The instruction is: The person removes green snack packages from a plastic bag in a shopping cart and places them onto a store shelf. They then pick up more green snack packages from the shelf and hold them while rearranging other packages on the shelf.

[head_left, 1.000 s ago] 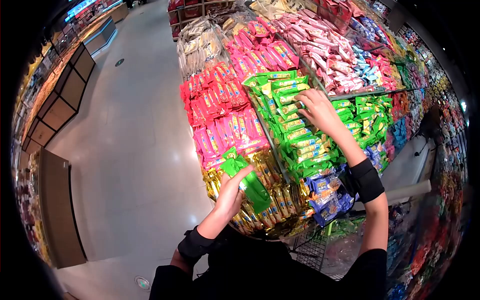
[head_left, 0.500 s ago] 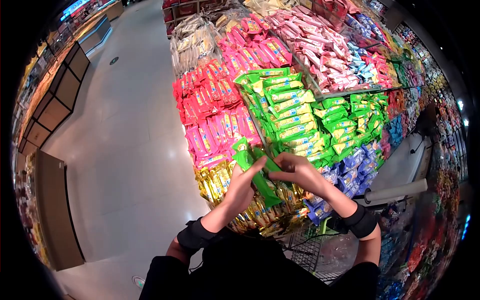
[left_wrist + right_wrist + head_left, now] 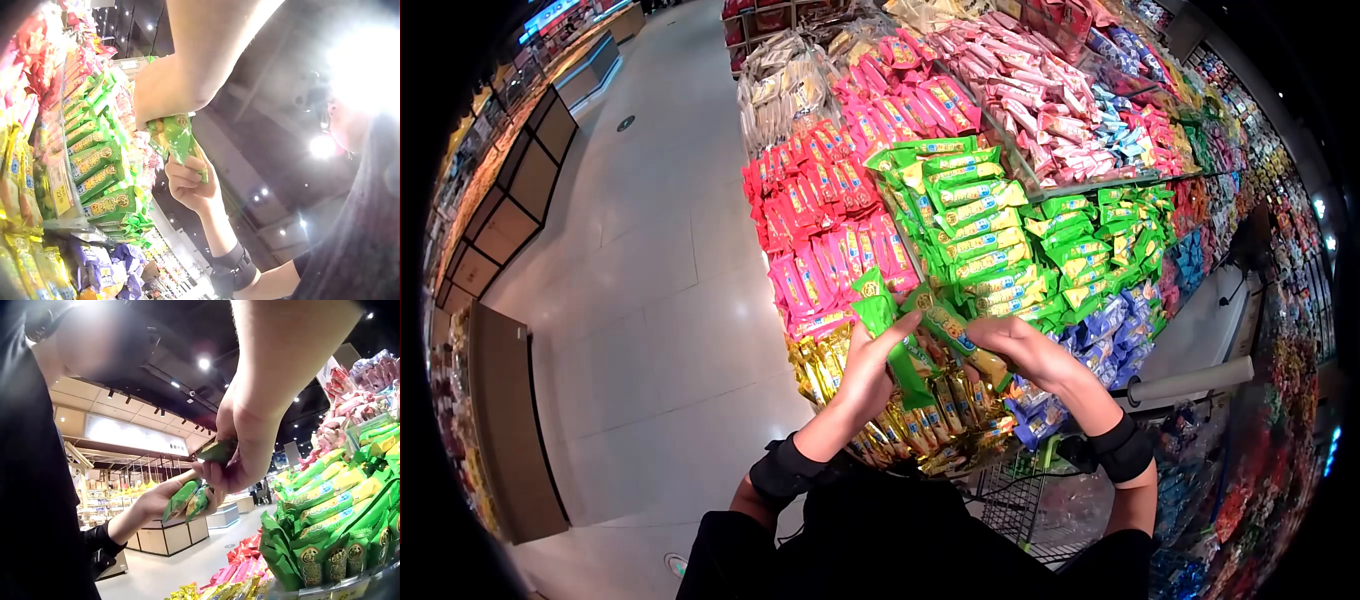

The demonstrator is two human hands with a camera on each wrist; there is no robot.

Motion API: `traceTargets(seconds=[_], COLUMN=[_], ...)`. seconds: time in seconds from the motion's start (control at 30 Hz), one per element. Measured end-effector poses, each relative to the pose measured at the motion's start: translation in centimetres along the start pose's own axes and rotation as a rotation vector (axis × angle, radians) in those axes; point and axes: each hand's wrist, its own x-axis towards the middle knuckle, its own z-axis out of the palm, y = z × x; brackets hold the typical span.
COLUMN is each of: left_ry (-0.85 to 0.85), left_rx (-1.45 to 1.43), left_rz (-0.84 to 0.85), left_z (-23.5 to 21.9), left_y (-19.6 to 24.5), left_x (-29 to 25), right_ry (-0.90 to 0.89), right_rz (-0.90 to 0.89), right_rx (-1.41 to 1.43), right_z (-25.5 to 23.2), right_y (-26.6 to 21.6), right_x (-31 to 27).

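Observation:
Over the stand, my left hand (image 3: 862,378) grips a green snack packet (image 3: 873,300), thumb across its front. Its lower end hangs below the thumb. Close beside it, my right hand (image 3: 1022,350) holds another green snack packet (image 3: 946,324) with a yellow end, printed side up. The two packets nearly meet at their upper ends. In the right wrist view, the left hand's green packets (image 3: 181,501) look like a pair side by side. From the left wrist, the right hand (image 3: 195,189) shows curled fingers round its packet; the left arm hides part of the left hand's hold.
Rows of green packets (image 3: 990,240) lie just beyond my hands, with red and pink packets (image 3: 825,190) at left. Gold packets (image 3: 830,365) lie beneath, blue-purple ones (image 3: 1115,335) at right. A cart (image 3: 1012,510) stands close by my body; an aisle floor (image 3: 670,300) runs along the left.
My right hand has come from the green rows down to the left hand, bringing a green packet. That packet has since turned so its printed side shows. The left hand stays low with its packet.

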Motion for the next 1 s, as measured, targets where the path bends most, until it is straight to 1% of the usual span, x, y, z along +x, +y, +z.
traceTargets(seconds=[0.07, 0.1, 0.17, 0.2, 0.23, 0.3, 0.33, 0.37, 0.43, 0.5, 0.53, 0.57, 0.63, 0.67, 0.73, 0.77, 0.8, 0.83, 0.87, 0.9, 0.97, 1.0], left_ry=[0.015, 0.015, 0.014, 0.043, 0.071, 0.098, 0.127, 0.126, 0.155, 0.134, 0.113, 0.109, 0.037, 0.058, 0.050, 0.045, 0.064, 0.046, 0.027, 0.037, 0.029, 0.023], left_rx=[0.042, 0.070, 0.097, 0.099, 0.101, 0.095, 0.091, 0.089, 0.078, 0.103, 0.127, 0.128, 0.140, 0.142, 0.126, 0.111, 0.100, 0.080, 0.060, 0.056, 0.023, 0.017], left_rz=[0.032, 0.037, 0.039, -0.006, -0.051, -0.028, -0.001, -0.002, -0.040, -0.047, -0.052, -0.051, -0.087, -0.141, -0.133, -0.128, -0.118, -0.101, -0.086, -0.087, -0.091, -0.115], left_z=[-0.1, -0.2, -0.5, -0.6, -0.7, -1.2, -1.4, -1.5, -1.3, -1.4, -1.3, -1.4, -1.4, -1.3, -1.7, -2.0, -2.2, -2.1, -2.2, -2.3, -2.6, -2.3], left_y=[0.0, 0.1, 0.0, -0.1, -0.3, -1.2, -1.5, -1.6, -1.1, -1.1, -1.1, -1.2, -1.2, -0.8, -1.0, -1.0, -0.7, -0.2, 0.1, 0.1, 0.0, 0.5], left_x=[0.0, 0.0, 0.0, 0.1, 0.2, 0.8, 1.0, 1.0, 0.7, 0.7, 0.7, 0.7, 0.7, 0.5, 0.6, 0.7, 0.5, 0.4, 0.3, 0.3, 0.6, 0.4], right_ry=[0.047, 0.049, 0.200, 0.252, 0.253, 0.391, 0.442, 0.443, 0.564, 0.616, 0.613, 0.603, 0.554, 0.554, 0.539, 0.530, 0.558, 0.597, 0.580, 0.569, 0.631, 0.663], right_rz=[-0.154, -0.153, -0.063, -0.102, -0.098, -0.536, -0.539, -0.537, -0.577, -0.689, -0.714, -0.760, -0.788, -0.791, -0.812, -0.819, -0.822, -0.815, -0.777, -0.779, -0.799, -0.829], right_rx=[-0.313, -0.312, -0.699, -0.819, -0.819, -1.157, -1.212, -1.214, -1.324, -1.455, -1.542, -1.595, -1.652, -1.654, -1.781, -1.781, -1.753, -1.724, -1.713, -1.709, -1.652, -1.607], right_z=[0.0, 0.1, 0.5, 0.9, 0.7, 0.0, -0.5, -1.3, -3.4, -5.6, -6.8, -8.0, -9.1, -9.4, -9.9, -10.0, -10.1, -10.2, -10.2, -9.9, -9.2, -8.1], right_y=[0.2, 0.2, -0.1, -0.1, 0.3, 1.6, 1.3, 0.7, -1.0, -2.3, -2.6, -2.6, -2.9, -2.6, -2.1, -1.9, -1.7, -1.4, -1.2, -1.2, -1.5, -2.0], right_x=[0.2, 0.2, 0.3, 0.3, 0.4, 0.9, 1.0, 1.1, 1.6, 2.6, 3.3, 4.1, 5.4, 6.0, 7.2, 7.4, 7.9, 7.9, 7.7, 7.6, 7.1, 6.6])
